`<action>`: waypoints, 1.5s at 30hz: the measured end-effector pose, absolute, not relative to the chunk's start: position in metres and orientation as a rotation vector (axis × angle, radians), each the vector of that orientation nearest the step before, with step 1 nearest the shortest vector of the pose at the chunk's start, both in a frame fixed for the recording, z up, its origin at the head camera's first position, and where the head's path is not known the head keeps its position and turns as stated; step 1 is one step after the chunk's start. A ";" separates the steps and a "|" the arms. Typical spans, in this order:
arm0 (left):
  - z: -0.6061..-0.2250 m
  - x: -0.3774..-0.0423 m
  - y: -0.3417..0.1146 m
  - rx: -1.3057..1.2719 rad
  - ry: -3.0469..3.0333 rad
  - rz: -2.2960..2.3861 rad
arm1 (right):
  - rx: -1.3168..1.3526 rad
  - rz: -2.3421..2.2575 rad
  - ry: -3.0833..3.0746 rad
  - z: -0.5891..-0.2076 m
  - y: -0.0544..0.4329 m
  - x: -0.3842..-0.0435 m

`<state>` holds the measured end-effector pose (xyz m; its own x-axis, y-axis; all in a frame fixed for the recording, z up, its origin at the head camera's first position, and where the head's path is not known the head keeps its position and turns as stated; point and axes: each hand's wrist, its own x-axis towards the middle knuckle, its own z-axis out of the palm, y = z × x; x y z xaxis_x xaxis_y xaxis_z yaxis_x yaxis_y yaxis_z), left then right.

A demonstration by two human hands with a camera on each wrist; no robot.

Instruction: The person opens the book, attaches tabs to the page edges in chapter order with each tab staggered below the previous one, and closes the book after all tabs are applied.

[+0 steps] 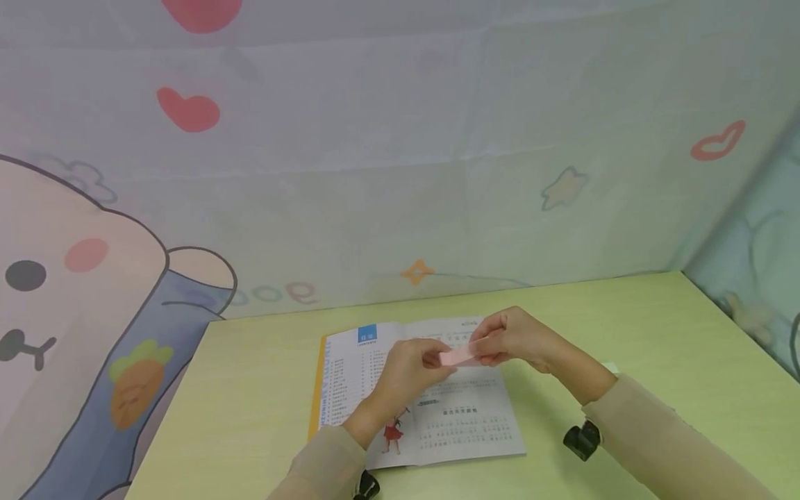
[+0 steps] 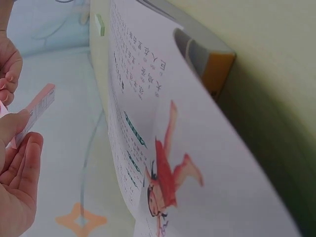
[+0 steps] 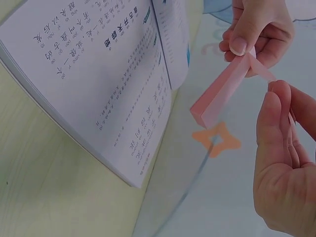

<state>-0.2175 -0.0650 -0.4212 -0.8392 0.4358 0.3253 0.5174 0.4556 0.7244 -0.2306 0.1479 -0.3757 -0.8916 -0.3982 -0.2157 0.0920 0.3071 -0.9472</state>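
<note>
A narrow pink sticky-note pad (image 1: 458, 356) is held up above the open book (image 1: 469, 427). My left hand (image 1: 412, 364) pinches the pad between thumb and fingers. In the right wrist view the pad (image 3: 219, 94) slants down from the left hand, its thick edge showing. One thin pink sheet (image 3: 262, 69) stands away from it, and my right hand (image 3: 284, 168) pinches that sheet's end at its fingertips. The sheet still meets the pad beside the left thumb. Printed white shows on one face of the pad (image 2: 37, 111) in the left wrist view.
The book lies on a light green table (image 1: 250, 389), with printed text and a drawn girl in red (image 1: 392, 436). A small pale green block (image 2: 100, 24) is on the table to the right, partly behind the right forearm. A patterned cloth (image 1: 375, 139) hangs behind the table.
</note>
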 end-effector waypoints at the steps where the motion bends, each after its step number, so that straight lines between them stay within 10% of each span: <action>1: -0.421 -0.217 -0.065 -0.851 -2.600 -1.346 | -0.275 -1.616 2.164 -0.375 0.148 -0.230; 45: -0.426 -0.207 -0.046 -0.898 -2.606 -1.500 | -0.237 -1.762 2.072 -0.371 0.174 -0.239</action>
<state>-0.2074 -0.0464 -0.4259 -0.8361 0.4736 0.2768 0.4773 0.3792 0.7927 -0.2385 0.1737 -0.3707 -0.9021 -0.3845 -0.1960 0.1318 0.1871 -0.9735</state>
